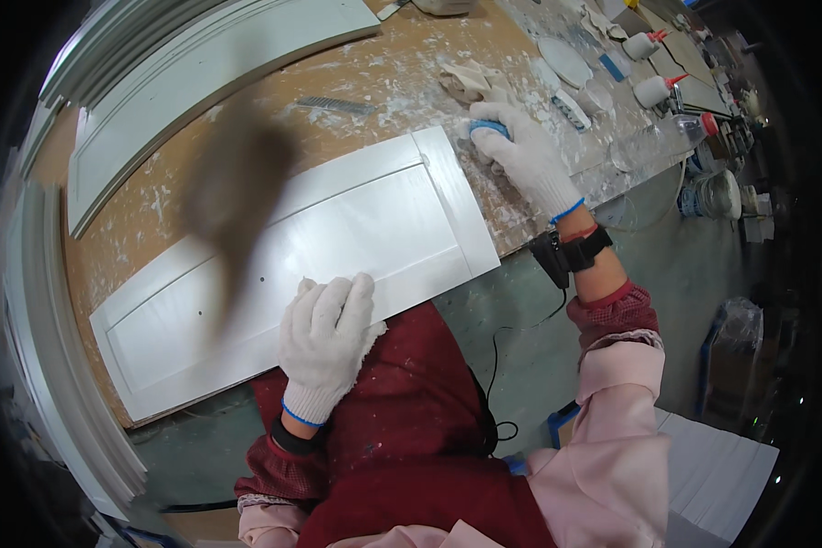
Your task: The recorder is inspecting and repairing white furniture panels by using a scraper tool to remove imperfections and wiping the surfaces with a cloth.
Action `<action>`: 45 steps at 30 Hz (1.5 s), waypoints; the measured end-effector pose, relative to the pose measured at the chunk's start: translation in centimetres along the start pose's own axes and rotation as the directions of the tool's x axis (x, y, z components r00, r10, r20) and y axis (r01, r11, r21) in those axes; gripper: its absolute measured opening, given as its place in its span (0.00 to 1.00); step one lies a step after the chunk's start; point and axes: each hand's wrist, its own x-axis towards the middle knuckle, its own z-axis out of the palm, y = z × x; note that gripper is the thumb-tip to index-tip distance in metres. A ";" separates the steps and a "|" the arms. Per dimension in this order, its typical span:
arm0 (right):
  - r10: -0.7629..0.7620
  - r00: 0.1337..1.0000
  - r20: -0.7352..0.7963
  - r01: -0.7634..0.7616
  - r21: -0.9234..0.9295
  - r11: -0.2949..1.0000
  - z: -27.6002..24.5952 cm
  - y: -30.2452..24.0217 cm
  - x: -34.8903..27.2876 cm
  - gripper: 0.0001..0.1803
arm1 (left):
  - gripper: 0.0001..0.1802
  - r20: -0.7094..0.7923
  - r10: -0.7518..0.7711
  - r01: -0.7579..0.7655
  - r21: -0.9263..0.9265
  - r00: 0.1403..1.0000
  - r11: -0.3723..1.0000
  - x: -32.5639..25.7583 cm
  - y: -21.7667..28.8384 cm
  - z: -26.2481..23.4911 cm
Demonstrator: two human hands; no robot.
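Observation:
A long white cabinet door panel (pixel 338 219) with a raised frame and small dark holes lies slantwise on the workbench. My left hand (pixel 329 333), in a white knitted glove, rests flat on the panel's near edge with its fingers stretched out. Beyond the panel's right end, my right hand (pixel 521 155), gloved too, is closed around a small rounded blue object (pixel 490 128). The palm hides most of that object, so its kind is unclear. A crumpled beige cloth (pixel 475 82) lies just past the right hand's fingers.
White panels (pixel 210 91) lie at the back left; long white strips (pixel 50 347) line the left. Red-tipped bottles (pixel 653 89), a clear bottle (pixel 658 144) and a blue sponge-like block (pixel 615 66) occupy the bench's right. A blurred brown shape (pixel 237 173) blocks part of the view.

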 end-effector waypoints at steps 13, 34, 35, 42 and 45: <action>-0.111 0.993 0.039 0.110 0.007 0.994 -2.1 0.4 -2.9 0.16 | 0.33 -0.086 0.044 -0.035 0.112 0.995 0.993 -0.2 0.3 0.8; 0.093 0.994 0.062 -0.103 0.185 0.977 -1.5 0.0 -4.2 0.18 | 0.35 0.054 -0.036 0.036 0.004 0.998 0.999 0.2 0.3 -0.8; 0.082 0.996 0.040 -0.089 0.210 0.974 -1.2 -0.2 -3.1 0.17 | 0.35 0.054 -0.041 0.041 0.008 0.998 0.999 0.1 0.3 -1.0; -0.164 0.986 0.019 0.163 0.017 0.986 -0.1 0.3 1.9 0.20 | 0.35 0.113 -0.073 0.078 -0.036 0.991 0.996 -0.3 0.4 -1.4; -0.194 0.977 0.084 0.198 -0.048 0.979 -0.1 -0.5 2.5 0.21 | 0.36 0.111 -0.074 0.075 -0.007 0.991 0.997 -0.2 0.3 -1.4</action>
